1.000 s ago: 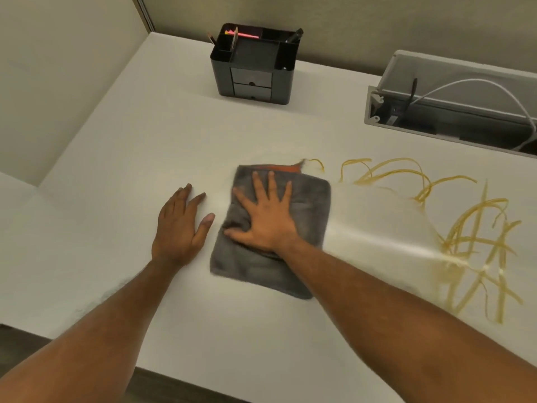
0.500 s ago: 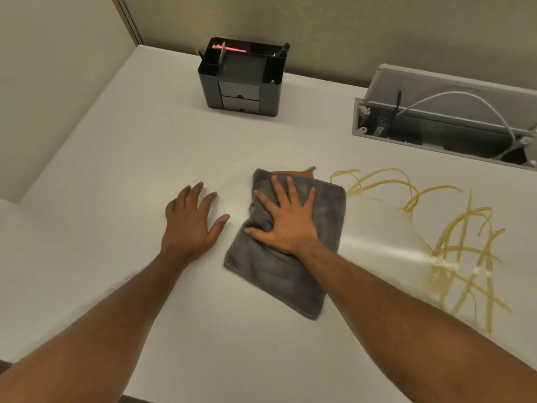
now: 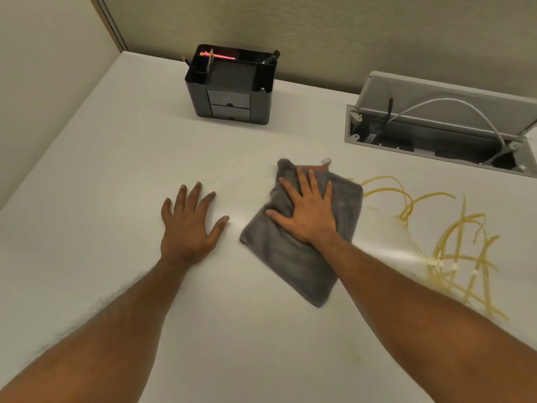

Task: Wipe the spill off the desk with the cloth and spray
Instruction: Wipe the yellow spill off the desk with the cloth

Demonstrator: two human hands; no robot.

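A grey cloth (image 3: 287,257) lies flat on the white desk (image 3: 116,175) near the middle. My right hand (image 3: 305,210) presses on its far half with fingers spread and straight. A yellow streaky spill (image 3: 453,242) covers the desk to the right of the cloth; its nearest streaks touch the cloth's right edge. A wet smear (image 3: 386,248) runs between cloth and spill. My left hand (image 3: 190,222) rests flat on the bare desk to the left of the cloth, fingers spread. No spray bottle is in view.
A black desk organiser (image 3: 232,88) with pens stands at the back. An open grey cable tray (image 3: 441,126) with a white cable sits recessed at the back right. Partition walls (image 3: 319,30) close off the back and left.
The cloth under my right hand has slid right and slightly away, closer to the yellow streaks, and turned a little. My left hand stays flat on the desk. The camera has shifted.
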